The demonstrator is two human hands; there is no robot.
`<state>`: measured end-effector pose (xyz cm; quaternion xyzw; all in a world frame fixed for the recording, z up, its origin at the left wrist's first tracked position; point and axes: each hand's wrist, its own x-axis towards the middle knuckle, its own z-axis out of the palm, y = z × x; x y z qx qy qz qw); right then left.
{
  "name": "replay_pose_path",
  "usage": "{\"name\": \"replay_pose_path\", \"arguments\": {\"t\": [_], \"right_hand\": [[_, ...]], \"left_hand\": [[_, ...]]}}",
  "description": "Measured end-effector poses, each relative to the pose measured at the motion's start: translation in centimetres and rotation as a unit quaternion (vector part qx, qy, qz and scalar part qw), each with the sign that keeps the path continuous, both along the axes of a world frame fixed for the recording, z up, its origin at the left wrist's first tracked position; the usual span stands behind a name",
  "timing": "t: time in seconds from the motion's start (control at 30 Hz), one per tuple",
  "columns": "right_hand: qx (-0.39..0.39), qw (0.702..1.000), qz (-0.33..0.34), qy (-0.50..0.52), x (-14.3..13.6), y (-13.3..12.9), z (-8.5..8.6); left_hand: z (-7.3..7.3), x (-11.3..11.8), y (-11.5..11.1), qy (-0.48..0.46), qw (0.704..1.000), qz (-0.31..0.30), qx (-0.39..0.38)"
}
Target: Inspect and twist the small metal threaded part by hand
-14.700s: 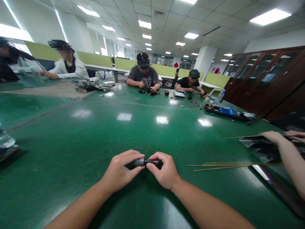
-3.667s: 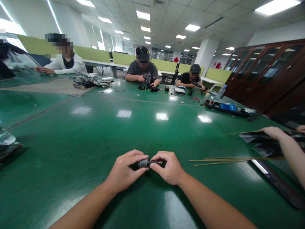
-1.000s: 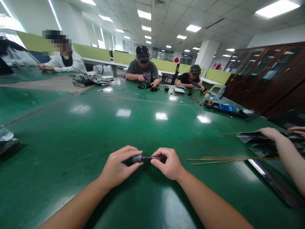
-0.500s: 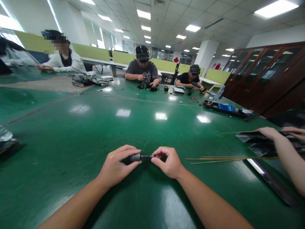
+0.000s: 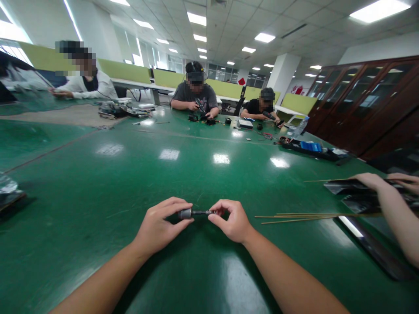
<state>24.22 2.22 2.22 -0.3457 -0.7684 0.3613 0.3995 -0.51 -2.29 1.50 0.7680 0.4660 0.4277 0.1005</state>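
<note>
A small dark cylinder with a thin shaft (image 5: 199, 213) lies level between my two hands, just over the green tabletop (image 5: 183, 183); its exact kind is too small to make out. The thumb and fingers of my left hand (image 5: 163, 221) pinch the thick, grey-and-black cylinder end. At the other end, my right hand (image 5: 231, 220) has its thumb and fingertips closed around the tip of the shaft, partly hiding it. Both forearms reach in from the bottom edge.
Thin brown sticks (image 5: 294, 216) lie to the right, near a long black strip (image 5: 369, 244) and a co-worker's hand (image 5: 369, 181). A black tray (image 5: 294, 150) stands at far right. Across the table sit several people; a clear plastic item (image 5: 7, 185) is at left.
Both hands stay almost in place and keep their grip on the part. The cylinder and shaft have shifted very slightly.
</note>
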Motion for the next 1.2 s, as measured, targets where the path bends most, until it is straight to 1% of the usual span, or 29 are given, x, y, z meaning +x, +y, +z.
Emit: {"name": "replay_pose_path", "arguments": {"t": [0.43,1.03,1.13,1.2], "right_hand": [[0.002,1.0,-0.003,0.007,0.12,0.19,-0.1],[0.01,1.0,-0.007,0.004,0.24,0.28,0.04],[-0.013,0.999,-0.005,0.028,0.49,0.47,-0.09],[-0.063,0.995,-0.002,0.081,0.66,0.79,-0.37]], "left_hand": [[0.24,-0.03,0.03,0.002,1.0,0.007,0.005],[0.07,-0.08,0.26,-0.009,1.0,0.011,-0.007],[0.19,-0.13,0.34,-0.02,0.999,0.022,-0.017],[0.16,-0.19,0.41,-0.028,0.998,0.046,-0.019]]}}
